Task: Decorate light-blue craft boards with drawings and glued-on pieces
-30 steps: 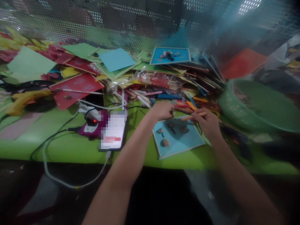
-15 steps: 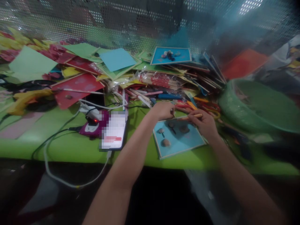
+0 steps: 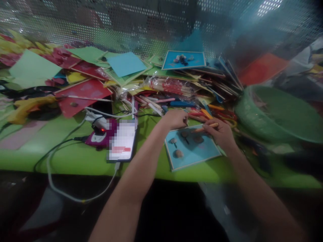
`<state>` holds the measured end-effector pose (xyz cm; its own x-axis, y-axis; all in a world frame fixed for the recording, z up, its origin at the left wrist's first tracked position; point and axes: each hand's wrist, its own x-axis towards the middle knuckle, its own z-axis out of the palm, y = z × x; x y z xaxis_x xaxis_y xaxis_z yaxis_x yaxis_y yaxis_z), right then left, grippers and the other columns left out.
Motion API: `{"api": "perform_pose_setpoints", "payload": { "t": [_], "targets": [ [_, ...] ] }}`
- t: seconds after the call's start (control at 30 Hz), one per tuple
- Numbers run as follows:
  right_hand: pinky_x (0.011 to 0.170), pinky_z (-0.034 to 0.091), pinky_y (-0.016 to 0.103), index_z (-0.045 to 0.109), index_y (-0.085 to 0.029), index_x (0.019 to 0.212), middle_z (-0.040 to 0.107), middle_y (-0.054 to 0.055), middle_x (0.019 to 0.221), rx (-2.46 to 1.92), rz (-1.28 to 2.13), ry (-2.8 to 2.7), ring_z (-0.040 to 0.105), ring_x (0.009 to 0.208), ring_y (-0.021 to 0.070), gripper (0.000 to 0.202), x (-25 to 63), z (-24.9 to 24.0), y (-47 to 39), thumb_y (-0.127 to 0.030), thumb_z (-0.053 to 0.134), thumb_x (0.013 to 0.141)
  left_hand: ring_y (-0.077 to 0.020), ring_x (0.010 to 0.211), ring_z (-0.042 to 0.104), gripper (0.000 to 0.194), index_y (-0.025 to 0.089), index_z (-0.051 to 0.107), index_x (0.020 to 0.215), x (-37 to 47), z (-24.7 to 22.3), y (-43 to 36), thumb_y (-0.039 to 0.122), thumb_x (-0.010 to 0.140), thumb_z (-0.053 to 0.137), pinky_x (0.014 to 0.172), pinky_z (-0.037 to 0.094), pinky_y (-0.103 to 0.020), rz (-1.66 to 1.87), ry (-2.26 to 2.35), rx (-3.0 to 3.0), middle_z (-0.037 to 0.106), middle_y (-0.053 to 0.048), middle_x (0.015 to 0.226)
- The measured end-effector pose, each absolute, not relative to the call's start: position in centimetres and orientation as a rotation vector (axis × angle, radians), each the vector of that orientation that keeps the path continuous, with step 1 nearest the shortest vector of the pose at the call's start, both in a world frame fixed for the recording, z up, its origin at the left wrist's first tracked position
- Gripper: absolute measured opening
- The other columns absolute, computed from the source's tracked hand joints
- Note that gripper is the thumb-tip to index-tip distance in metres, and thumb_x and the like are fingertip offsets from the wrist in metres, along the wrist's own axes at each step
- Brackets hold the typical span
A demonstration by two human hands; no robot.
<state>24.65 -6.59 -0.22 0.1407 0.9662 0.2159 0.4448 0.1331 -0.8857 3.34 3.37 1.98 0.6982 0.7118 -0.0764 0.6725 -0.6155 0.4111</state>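
My right hand (image 3: 220,133) pinches a slim orange-tan pencil (image 3: 211,126), its tip pointing left over a light blue card (image 3: 199,157). The card has a pale border and lies on the green table near its front edge. Several brownish pebble-like lumps sit on it, among them a round one (image 3: 178,153) near the left front corner. At the card's back left edge rests my left hand (image 3: 177,119), its fingers curled closed. A small dark spot shows at those fingers; whatever they hold, if anything, I cannot make out.
A phone (image 3: 123,141) lies left of my left forearm, plugged to a white cable beside a purple power strip (image 3: 99,139). Coloured pens (image 3: 161,101) and stacked cards crowd the back. A green basin (image 3: 277,134) stands right; a mesh panel (image 3: 121,20) rises behind.
The pencil in my right hand has tilted a little, its tip slightly lower and further left over the card. My left hand and the card have stayed in place.
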Motion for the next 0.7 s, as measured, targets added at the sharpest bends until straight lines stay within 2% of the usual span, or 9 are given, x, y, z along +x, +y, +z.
{"api": "perform_pose_setpoints", "payload": {
  "t": [0.13, 0.23, 0.43, 0.7],
  "targets": [
    [0.049, 0.049, 0.025, 0.069, -0.022, 0.074, 0.068, -0.001, 0.061, -1.457, 0.767, -1.456, 0.062, 0.055, 0.015, 0.031, 25.0, -0.3, -6.7, -0.049, 0.084, 0.074, -0.0247, 0.102, 0.071, 0.024, 0.021, 0.076, 0.102, 3.3, 2.1, 3.3, 0.026, 0.08, 0.067, 0.081, 0.051, -0.029, 0.12, 1.071, 2.493, 0.079, -0.005, 0.109],
    [0.05, 0.052, 0.026, 0.07, -0.022, 0.076, 0.068, -0.001, 0.062, -1.433, 0.769, -1.419, 0.065, 0.056, 0.0163, 0.031, 25.6, -0.8, -6.5, -0.05, 0.083, 0.075, -0.0249, 0.105, 0.07, 0.025, 0.022, 0.076, 0.103, 3.3, 2.1, 3.3, 0.026, 0.081, 0.068, 0.083, 0.051, -0.029, 0.125, 1.074, 2.499, 0.078, -0.005, 0.112],
    [0.057, 0.057, 0.029, 0.071, -0.024, 0.083, 0.07, -0.001, 0.068, -1.401, 0.718, -1.346, 0.069, 0.061, 0.0175, 0.026, 26.2, -1.7, -6.0, -0.048, 0.081, 0.08, -0.0256, 0.102, 0.071, 0.024, 0.021, 0.077, 0.102, 3.4, 1.7, 3.4, 0.026, 0.081, 0.066, 0.082, 0.051, -0.03, 0.146, 1.08, 2.516, 0.079, -0.006, 0.11],
    [0.063, 0.054, 0.028, 0.074, -0.023, 0.083, 0.074, 0.001, 0.074, -1.439, 0.543, -1.544, 0.067, 0.068, 0.0167, 0.016, 25.0, -1.1, -6.3, -0.038, 0.076, 0.083, -0.0248, 0.104, 0.071, 0.023, 0.022, 0.077, 0.102, 3.3, 2.1, 3.2, 0.024, 0.082, 0.065, 0.084, 0.051, -0.029, 0.138, 1.086, 2.501, 0.079, -0.005, 0.111]
  ]
}}
